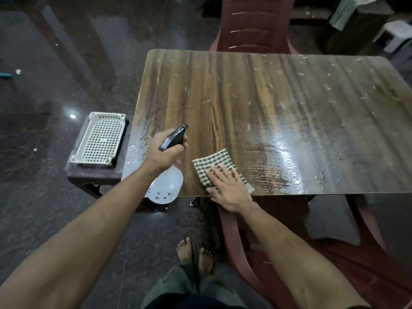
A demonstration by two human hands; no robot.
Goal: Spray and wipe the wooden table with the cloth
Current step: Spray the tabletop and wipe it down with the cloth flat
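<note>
Left hand point(163, 153) grips bottle point(166, 186) at table point(289, 90) near edge, nozzle aimed across. Right hand point(229, 188) flat, pressing cloth point(214, 160) near that edge. Risks: spray overshooting onto floor; cloth sliding off edge; far specks missed.

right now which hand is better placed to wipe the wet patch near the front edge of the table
The right hand. It already lies flat on the checked cloth, which rests on the wooden table just beside the wet sheen. The left hand is busy gripping the spray bottle.
</note>
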